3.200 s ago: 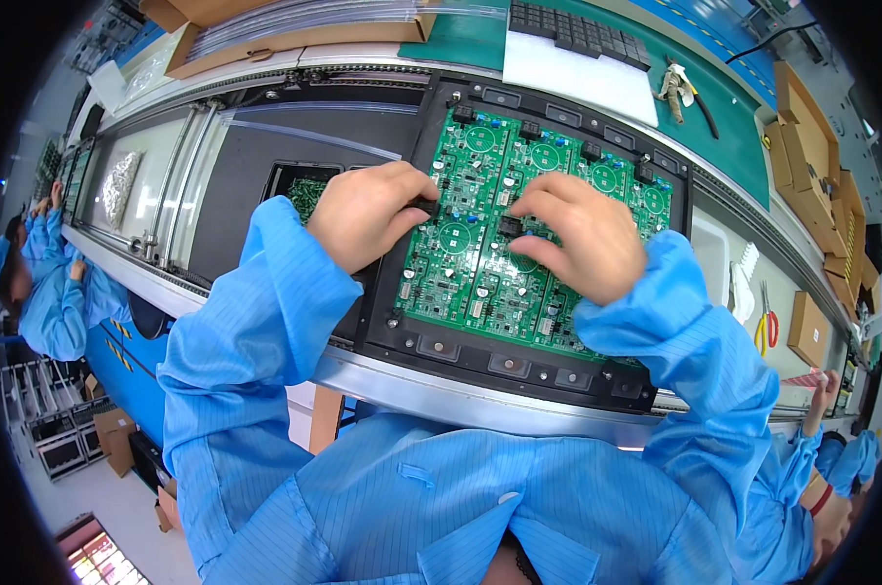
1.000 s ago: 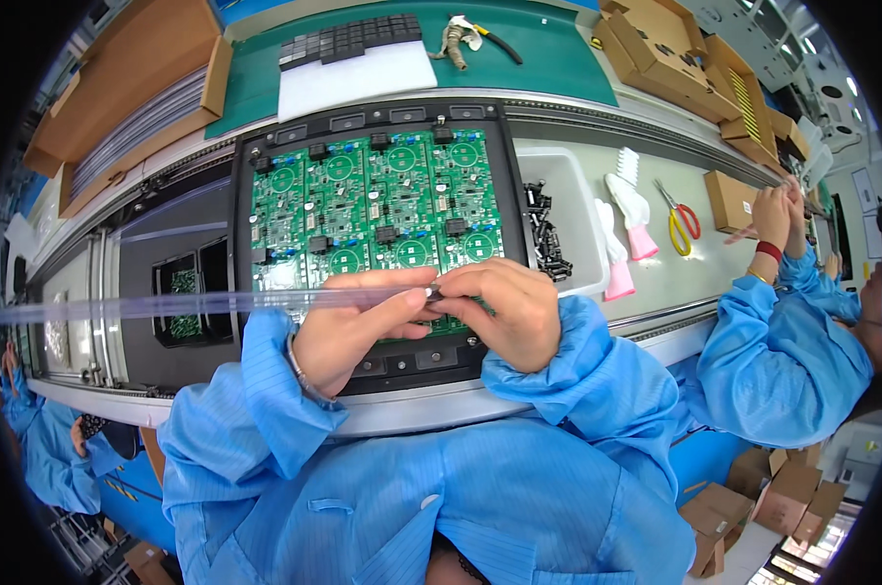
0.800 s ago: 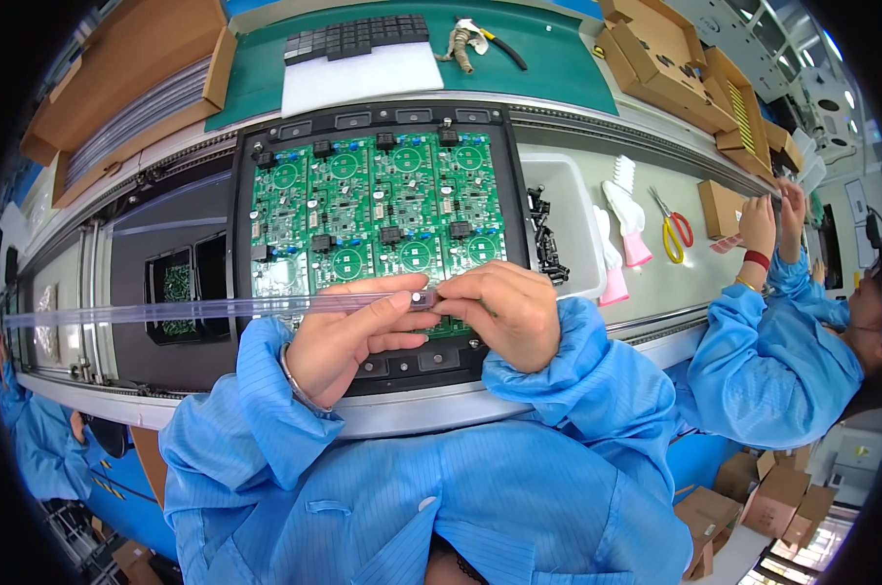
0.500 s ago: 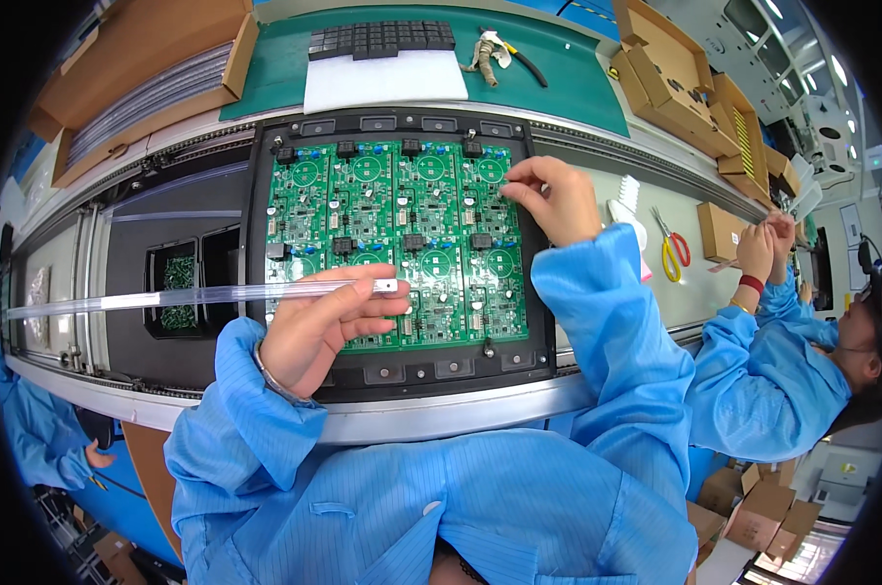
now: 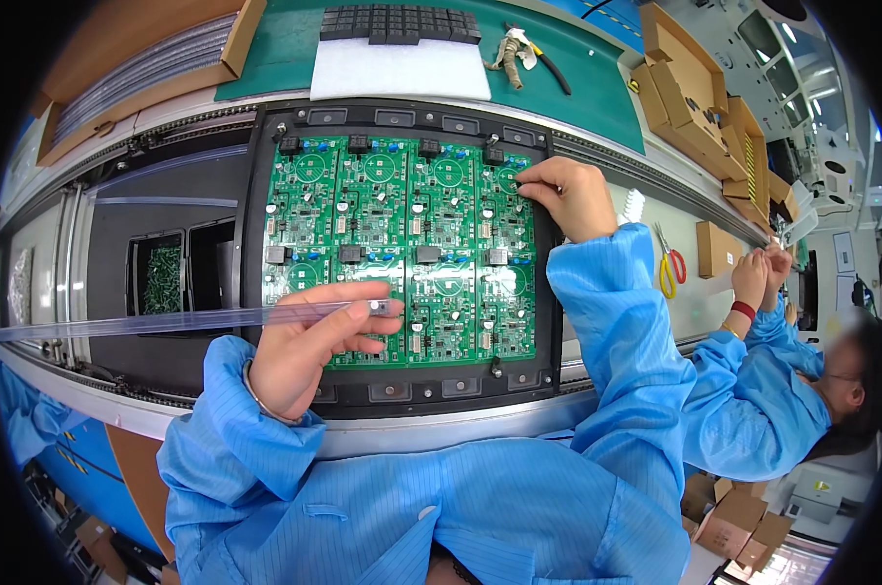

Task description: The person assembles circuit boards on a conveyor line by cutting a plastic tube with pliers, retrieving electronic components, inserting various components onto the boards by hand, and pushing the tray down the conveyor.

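While left hand (image 5: pixel 305 356) grips one clear tube (image 5: pixel 168 320), right hand (image 5: pixel 568 195) touches circuit panel (image 5: pixel 402 253).

Bright, even overhead light | soft, faint shadows | mild glare on clear tube (image 5: pixel 168 320) | sharp centre | strong fisheye bending, black vignette at rim

The single head view looks steeply down, close over the circuit-board panel (image 5: pixel 402 253).

clear plastic tube (image 5: pixel 168 320), glossy green circuit boards (image 5: pixel 402 244)
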A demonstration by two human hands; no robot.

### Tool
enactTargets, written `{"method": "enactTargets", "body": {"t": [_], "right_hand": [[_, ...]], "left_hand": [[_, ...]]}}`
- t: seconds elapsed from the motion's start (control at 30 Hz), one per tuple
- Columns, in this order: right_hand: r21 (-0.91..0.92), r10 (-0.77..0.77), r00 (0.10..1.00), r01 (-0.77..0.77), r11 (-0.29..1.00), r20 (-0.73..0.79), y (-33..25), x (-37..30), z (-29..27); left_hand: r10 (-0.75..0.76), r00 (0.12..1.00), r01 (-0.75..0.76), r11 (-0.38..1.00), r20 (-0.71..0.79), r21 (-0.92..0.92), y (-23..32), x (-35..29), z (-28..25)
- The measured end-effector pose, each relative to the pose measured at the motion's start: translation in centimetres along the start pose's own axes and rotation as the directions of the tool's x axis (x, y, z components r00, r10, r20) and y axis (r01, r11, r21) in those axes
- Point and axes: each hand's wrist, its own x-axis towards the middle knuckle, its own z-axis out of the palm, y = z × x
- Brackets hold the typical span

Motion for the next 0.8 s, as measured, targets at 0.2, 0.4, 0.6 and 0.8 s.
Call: {"method": "enactTargets", "body": {"t": [0.2,0.4,0.6,0.8], "right_hand": [[-0.156,-0.101,0.995,0.098,0.983,-0.006,-0.7,0.3,0.5],[0.037,0.029,0.999,-0.028,0.999,-0.027,-2.6,0.6,1.3],[-0.046,0.009,0.999,-0.011,0.999,-0.045,-3.3,0.7,2.1],[-0.052,0.094,0.995,-0.096,0.994,-0.029,-3.6,0.9,2.1]], "left_hand": [[0.091,0.996,-0.087,0.979,-0.011,0.182,-0.9,-0.2,-0.3],[0.134,0.991,-0.135,0.948,0.022,0.290,-1.1,-0.1,-0.2],[0.145,0.988,-0.154,0.952,0.053,0.263,-1.1,-0.3,-0.8],[0.130,0.990,-0.139,0.952,0.050,0.274,-1.1,-0.4,-1.0]]}}
